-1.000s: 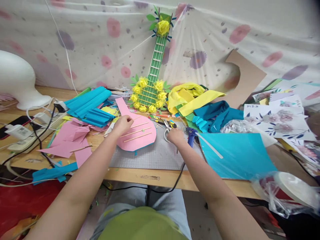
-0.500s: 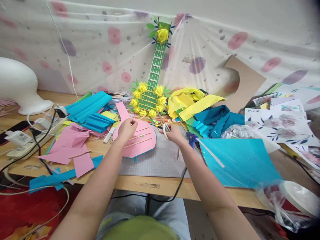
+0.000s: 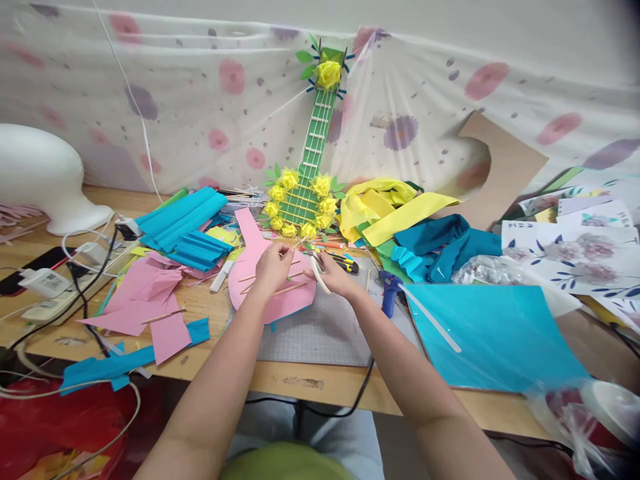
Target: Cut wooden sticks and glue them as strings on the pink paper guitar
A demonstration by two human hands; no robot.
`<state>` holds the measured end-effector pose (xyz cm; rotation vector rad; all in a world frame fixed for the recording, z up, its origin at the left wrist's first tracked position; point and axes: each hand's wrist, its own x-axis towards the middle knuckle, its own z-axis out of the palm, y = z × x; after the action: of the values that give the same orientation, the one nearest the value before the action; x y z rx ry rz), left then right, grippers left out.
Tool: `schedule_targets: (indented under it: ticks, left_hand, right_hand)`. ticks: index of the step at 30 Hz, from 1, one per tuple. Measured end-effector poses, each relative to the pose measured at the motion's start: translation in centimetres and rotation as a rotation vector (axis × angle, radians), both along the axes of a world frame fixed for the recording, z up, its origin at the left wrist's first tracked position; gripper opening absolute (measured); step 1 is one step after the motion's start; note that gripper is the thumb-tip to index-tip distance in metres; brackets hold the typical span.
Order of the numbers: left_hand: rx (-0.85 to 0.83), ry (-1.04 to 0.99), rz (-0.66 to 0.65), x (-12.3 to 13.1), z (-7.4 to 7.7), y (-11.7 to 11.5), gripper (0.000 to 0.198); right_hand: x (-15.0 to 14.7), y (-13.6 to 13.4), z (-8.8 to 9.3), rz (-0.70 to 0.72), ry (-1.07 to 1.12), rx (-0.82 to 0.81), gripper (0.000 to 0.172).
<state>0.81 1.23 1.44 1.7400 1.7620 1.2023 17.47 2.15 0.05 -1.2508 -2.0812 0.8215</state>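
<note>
My left hand (image 3: 274, 265) pinches a thin wooden stick (image 3: 301, 243) over a pink paper guitar shape (image 3: 250, 230). Several more thin sticks lie across its round body. In my right hand (image 3: 336, 275) is a pair of scissors with white handles (image 3: 319, 273); the blades point toward the stick's end, and I cannot tell whether they touch it. The pink shape has a blue edge underneath and rests partly on a grey cutting mat (image 3: 320, 340). Behind it a green paper guitar (image 3: 314, 143) with yellow paper flowers leans against the covered wall.
Blue crepe paper (image 3: 180, 217) and pink paper scraps (image 3: 135, 293) lie left, near a power strip (image 3: 75, 283) and a white foam head (image 3: 43, 173). To the right are a blue glue gun (image 3: 390, 293), yellow paper (image 3: 400, 217), a blue sheet (image 3: 495, 333) and a yellow-black cutter (image 3: 345, 262).
My left hand has moved right with the stick, and my right hand has brought the scissors left and slightly down, so the hands are closer together. The view has shifted slightly.
</note>
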Motion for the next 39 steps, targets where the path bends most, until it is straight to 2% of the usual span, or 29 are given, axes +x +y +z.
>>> schedule_targets:
  ticks: [6, 11, 16, 21, 29, 35, 39]
  left_hand:
    - [-0.03, -0.01, -0.008, 0.8, -0.7, 0.2, 0.018]
    - [-0.01, -0.001, -0.024, 1.0, -0.7, 0.0, 0.016]
    - [0.007, 0.039, -0.031, 1.2, 0.0, -0.4, 0.014]
    - [0.026, 0.126, -0.018, 1.6, 1.1, -0.3, 0.015]
    - [-0.005, 0.258, 0.029, 2.1, 2.5, 0.7, 0.016]
    - [0.002, 0.259, 0.003, 2.3, 2.2, 1.2, 0.017]
    - [0.035, 0.236, -0.075, 2.3, 1.8, 1.4, 0.017]
  right_hand:
    - [-0.1, -0.1, -0.3, 0.043, -0.096, 0.061, 0.037]
    - [0.0, -0.5, 0.3, 0.069, -0.103, 0.006, 0.037]
    - [0.2, -0.6, 1.0, 0.116, -0.096, -0.074, 0.035]
    - [0.3, -0.2, 1.6, 0.07, -0.143, -0.103, 0.032]
    - [-0.8, -0.1, 2.2, -0.104, -0.139, -0.118, 0.012]
    - [-0.3, 0.4, 1.5, -0.163, -0.176, -0.066, 0.009]
    - [0.3, 0.6, 0.5, -0.165, -0.155, -0.034, 0.01]
